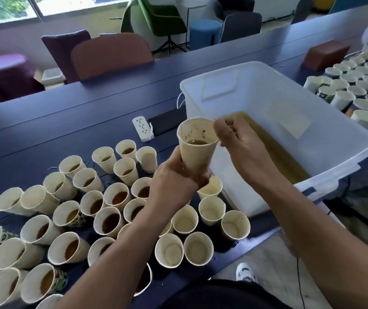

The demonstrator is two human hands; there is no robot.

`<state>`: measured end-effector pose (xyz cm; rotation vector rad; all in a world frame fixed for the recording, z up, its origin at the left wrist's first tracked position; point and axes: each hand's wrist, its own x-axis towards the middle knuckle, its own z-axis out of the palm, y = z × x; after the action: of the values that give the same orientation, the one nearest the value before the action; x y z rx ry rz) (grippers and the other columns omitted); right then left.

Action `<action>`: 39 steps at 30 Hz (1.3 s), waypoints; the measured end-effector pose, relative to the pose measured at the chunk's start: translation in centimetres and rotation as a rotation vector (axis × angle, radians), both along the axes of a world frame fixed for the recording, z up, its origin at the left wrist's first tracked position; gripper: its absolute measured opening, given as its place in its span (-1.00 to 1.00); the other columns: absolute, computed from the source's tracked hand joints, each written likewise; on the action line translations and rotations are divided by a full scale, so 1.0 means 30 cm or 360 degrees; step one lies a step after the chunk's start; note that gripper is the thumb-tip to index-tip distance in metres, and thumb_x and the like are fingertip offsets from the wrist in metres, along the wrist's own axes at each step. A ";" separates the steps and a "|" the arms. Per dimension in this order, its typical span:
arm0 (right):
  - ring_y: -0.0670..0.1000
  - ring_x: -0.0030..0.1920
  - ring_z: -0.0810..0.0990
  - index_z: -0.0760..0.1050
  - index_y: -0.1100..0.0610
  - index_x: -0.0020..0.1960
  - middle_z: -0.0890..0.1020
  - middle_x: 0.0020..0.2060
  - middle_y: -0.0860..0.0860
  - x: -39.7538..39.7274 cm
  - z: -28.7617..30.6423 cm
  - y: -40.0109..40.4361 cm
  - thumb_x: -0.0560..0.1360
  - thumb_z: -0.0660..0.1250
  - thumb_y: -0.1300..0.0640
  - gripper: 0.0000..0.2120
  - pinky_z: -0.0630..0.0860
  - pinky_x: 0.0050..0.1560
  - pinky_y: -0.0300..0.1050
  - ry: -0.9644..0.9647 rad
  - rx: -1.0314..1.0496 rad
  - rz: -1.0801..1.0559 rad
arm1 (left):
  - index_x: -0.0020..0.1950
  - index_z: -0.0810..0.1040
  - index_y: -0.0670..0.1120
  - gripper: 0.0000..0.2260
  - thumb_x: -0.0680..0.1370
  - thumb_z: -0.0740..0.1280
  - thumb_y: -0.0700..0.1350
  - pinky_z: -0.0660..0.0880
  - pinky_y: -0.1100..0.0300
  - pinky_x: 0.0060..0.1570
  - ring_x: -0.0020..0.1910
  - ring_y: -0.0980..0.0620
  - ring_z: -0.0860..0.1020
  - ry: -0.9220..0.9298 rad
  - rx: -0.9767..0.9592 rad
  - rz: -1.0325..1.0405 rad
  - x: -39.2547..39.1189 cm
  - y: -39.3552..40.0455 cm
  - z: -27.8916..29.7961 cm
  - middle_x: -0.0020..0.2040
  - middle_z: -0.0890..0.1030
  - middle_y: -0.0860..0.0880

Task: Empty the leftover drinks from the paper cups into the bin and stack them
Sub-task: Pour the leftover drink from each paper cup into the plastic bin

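My left hand [174, 184] grips a cream paper cup [197, 148] by its lower half and holds it upright, with a little brown drink in the bottom. My right hand [236, 141] is at the cup's right rim, fingers curled and fingertips pinching the edge. Just behind the cup is the near-left corner of the white plastic bin [223, 70], which has brown liquid pooled on its floor. Several cups with drinks [111, 219] crowd the dark table to the left. Several empty cups [212, 210] stand separately near the bin's front.
A white power strip [142, 128] and a flat black device [167, 122] lie left of the bin. Many more paper cups [352, 85] fill the table beyond the bin at right, beside a brown block [325, 54]. Chairs [111, 54] line the far side.
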<state>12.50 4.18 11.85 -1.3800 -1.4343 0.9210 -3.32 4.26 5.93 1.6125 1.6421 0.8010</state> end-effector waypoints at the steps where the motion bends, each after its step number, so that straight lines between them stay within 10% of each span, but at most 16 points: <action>1: -0.27 -0.07 0.56 0.47 -0.06 0.05 0.61 -0.10 -0.16 0.009 -0.005 0.003 0.45 0.30 -0.40 -0.56 0.45 -0.03 -0.38 0.0081 0.0003 0.0025 | -0.03 0.47 0.21 -0.65 0.31 0.54 0.14 0.55 0.24 -0.13 -0.16 0.21 0.62 0.0007 0.0020 -0.0014 0.015 0.005 0.010 -0.22 0.66 0.21; 7: -0.06 0.06 0.62 0.45 0.08 0.28 0.65 0.04 -0.05 0.057 -0.001 0.017 0.16 0.59 -0.11 -0.25 0.55 0.10 -0.09 0.0202 0.0176 0.0228 | 0.10 0.47 0.10 -0.63 0.36 0.44 0.15 0.56 -0.02 -0.03 -0.02 -0.06 0.63 0.0236 0.0180 -0.0217 0.120 0.024 0.095 -0.08 0.67 0.06; 13: 0.10 0.00 0.69 0.61 0.15 0.09 0.72 -0.08 0.06 0.094 0.013 0.002 0.21 0.62 0.05 -0.50 0.61 0.06 0.24 0.0174 0.0197 0.0090 | 0.05 0.44 0.14 -0.61 0.28 0.40 0.19 0.56 -0.04 -0.03 -0.05 -0.09 0.61 0.0158 0.0199 -0.0288 0.166 0.012 0.137 -0.12 0.65 0.08; 16: -0.07 -0.08 0.68 0.60 0.13 0.08 0.72 -0.13 -0.07 0.130 0.022 0.002 0.29 0.60 0.21 -0.61 0.62 -0.08 -0.10 0.0165 0.0263 -0.0013 | 0.21 0.46 0.20 -0.53 0.37 0.49 0.27 0.53 0.01 0.08 0.13 0.03 0.57 0.0325 0.0148 -0.0381 0.176 0.022 0.126 0.09 0.61 0.20; 24: -0.06 0.08 0.52 0.35 0.02 0.37 0.51 0.15 -0.10 0.300 0.022 0.079 0.33 0.61 -0.04 -0.28 0.49 0.00 -0.28 -0.0648 0.0211 -0.0167 | 0.55 0.22 0.09 -0.39 0.58 0.36 0.20 0.47 -0.02 0.24 0.32 -0.04 0.49 0.0373 0.0187 -0.0529 0.192 0.039 0.051 0.57 0.14 0.14; 31: 0.08 0.20 0.51 0.27 -0.08 0.36 0.51 0.19 -0.06 0.448 -0.072 0.177 0.35 0.58 -0.08 -0.29 0.37 0.30 0.38 -0.1109 -0.0059 -0.0201 | 0.65 0.02 0.09 -0.26 0.59 0.25 0.31 0.40 -0.10 0.34 0.55 0.02 0.28 0.0541 0.0091 -0.0644 0.231 0.062 0.056 0.65 -0.03 0.21; 39: 0.18 0.22 0.53 0.22 -0.04 0.37 0.55 0.22 0.06 0.481 -0.167 0.211 0.41 0.52 -0.10 -0.32 0.24 0.33 0.26 -0.1314 -0.0209 -0.0319 | 0.66 -0.11 0.13 -0.12 0.51 0.22 0.44 0.38 -0.09 0.35 0.57 0.07 0.23 0.0599 -0.0063 -0.0687 0.218 0.088 0.021 0.62 -0.18 0.31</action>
<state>26.91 10.50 6.83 -2.0989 -1.7875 0.3051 3.22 6.91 6.56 2.0814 1.4516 0.2531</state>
